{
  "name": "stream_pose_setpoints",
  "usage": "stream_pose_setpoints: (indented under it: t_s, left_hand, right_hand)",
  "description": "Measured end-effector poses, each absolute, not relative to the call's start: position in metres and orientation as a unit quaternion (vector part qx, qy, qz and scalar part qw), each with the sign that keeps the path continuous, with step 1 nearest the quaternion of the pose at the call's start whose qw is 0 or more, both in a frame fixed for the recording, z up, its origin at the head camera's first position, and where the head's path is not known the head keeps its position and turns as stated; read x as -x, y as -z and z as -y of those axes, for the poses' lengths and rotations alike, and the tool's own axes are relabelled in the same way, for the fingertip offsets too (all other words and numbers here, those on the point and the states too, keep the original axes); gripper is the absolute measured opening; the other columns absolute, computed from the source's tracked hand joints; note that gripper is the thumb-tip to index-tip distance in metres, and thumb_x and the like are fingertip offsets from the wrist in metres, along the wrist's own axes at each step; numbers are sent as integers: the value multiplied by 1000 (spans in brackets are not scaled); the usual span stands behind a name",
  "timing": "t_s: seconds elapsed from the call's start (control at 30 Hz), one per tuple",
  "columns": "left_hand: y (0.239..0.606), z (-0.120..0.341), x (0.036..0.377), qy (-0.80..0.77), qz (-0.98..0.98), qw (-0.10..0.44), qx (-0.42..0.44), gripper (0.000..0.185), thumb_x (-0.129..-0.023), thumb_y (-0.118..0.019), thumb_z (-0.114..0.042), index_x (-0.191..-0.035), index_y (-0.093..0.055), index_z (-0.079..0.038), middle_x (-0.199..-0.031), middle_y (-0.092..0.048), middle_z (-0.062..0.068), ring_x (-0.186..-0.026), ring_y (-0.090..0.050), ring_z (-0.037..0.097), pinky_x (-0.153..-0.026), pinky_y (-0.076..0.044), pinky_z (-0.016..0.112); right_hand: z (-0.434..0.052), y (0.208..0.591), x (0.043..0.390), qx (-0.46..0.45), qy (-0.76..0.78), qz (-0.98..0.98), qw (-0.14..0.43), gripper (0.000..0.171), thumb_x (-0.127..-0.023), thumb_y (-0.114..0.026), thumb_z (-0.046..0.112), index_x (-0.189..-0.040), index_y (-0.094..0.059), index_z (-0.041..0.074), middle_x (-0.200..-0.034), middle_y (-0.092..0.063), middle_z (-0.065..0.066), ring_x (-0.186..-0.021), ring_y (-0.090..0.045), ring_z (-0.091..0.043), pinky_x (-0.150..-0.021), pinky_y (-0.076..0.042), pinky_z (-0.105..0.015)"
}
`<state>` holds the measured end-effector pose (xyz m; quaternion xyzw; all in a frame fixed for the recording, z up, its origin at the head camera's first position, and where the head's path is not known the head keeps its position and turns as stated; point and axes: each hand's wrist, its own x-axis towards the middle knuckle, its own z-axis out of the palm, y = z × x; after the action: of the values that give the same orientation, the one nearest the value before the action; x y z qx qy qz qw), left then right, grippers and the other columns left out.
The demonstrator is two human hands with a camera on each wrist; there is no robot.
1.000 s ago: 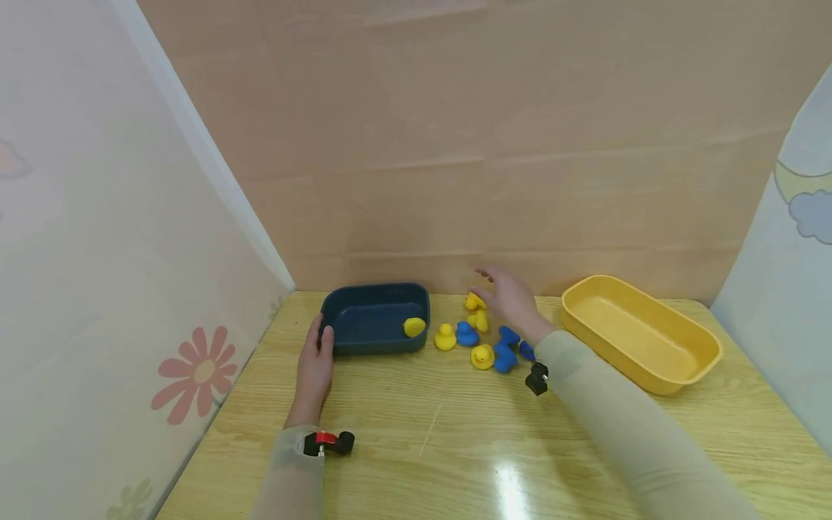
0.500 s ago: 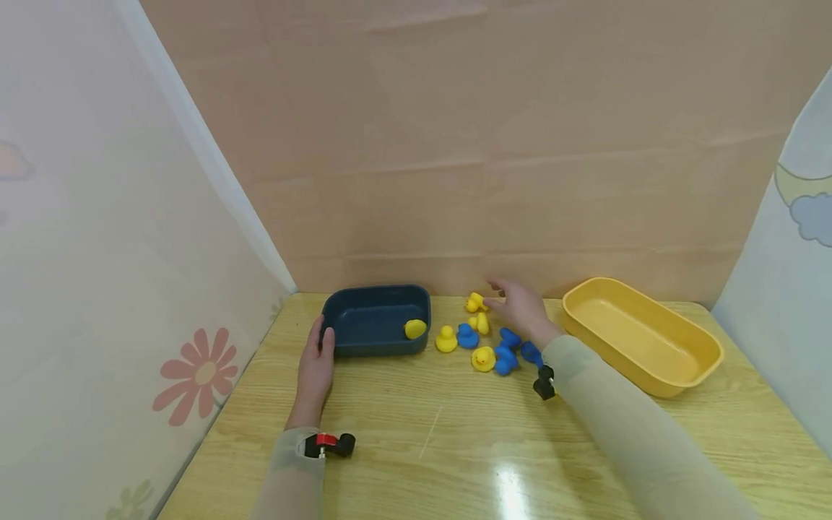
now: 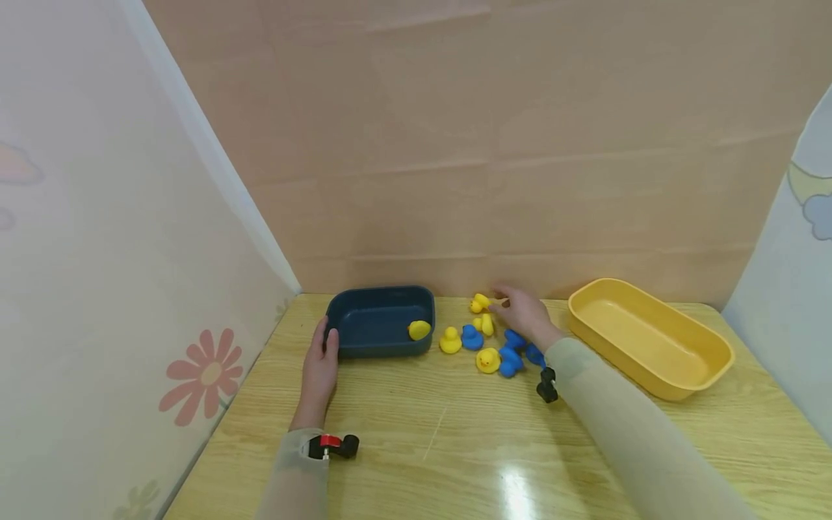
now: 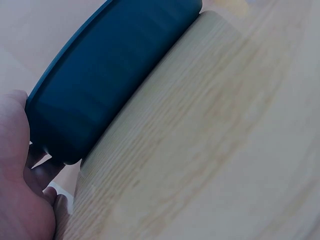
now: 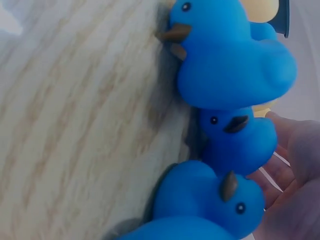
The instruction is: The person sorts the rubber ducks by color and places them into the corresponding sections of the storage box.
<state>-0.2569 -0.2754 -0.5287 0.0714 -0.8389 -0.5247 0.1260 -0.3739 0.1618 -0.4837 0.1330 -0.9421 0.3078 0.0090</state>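
My left hand holds the left end of a dark blue tub, thumb at its near corner. In the left wrist view its fingers reach round the outer wall of the tub. Inside the tub, at the right end, lies a yellow rubber duck. My right hand reaches over the table, thumb and fingers spread right by the tail of a yellow duck tipped over at the back. Another tipped yellow duck lies just before it. In the right wrist view a blue duck hides part of the reach.
A yellow tub stands at the right. Between the tubs are an upright yellow duck, a blue duck, a yellow duck and several blue ducks. A brown backdrop rises behind the table's far edge.
The right hand has come down and a little right, bringing its thumb to the tail of the back yellow duck. The left hand keeps its hold on the dark blue tub.
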Motion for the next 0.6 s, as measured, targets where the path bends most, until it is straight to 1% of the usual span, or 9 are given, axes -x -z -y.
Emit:
stream_pose_setpoints:
  t_s: [0.23, 0.3, 0.4, 0.6]
  left_hand:
    - [530, 275, 257, 522, 841, 126, -69, 70, -118, -40, -59, -178, -26, -26, -181, -27, 12, -166, -23, 39, -132, -21, 62]
    - [529, 275, 257, 519, 843, 128, -68, 72, -117, -40, -61, -178, -26, -25, -181, -27, 12, -166, -23, 39, -132, -20, 62]
    - [529, 275, 256, 519, 842, 129, -67, 72, -117, -40, -60, -178, -26, -24, -181, -27, 12, -166, -23, 38, -133, -21, 62]
    - [529, 274, 258, 519, 842, 131, -68, 71, -118, -41, -58, -178, -27, -24, -181, -28, 13, -166, -24, 38, -133, -21, 61]
  right_hand:
    - [-162, 489, 375, -137, -306, 942, 10, 57, -111, -70, 26, -160, -55, 2, -146, -68, -23, -126, -70, -42, -108, -54, -63]
    - [-162, 490, 376, -138, -309, 941, 11, 54, -111, -70, 26, -157, -58, 1, -144, -69, -23, -125, -70, -43, -107, -54, -62]
    - [-161, 492, 377, -141, -313, 939, 14, 48, -110, -70, 24, -152, -63, 1, -142, -70, -23, -125, -70, -43, -107, -54, -62]
    - [-159, 492, 376, -139, -312, 940, 13, 43, -110, -70, 23, -147, -68, 1, -140, -72, -21, -125, -70, -43, -107, -54, -61]
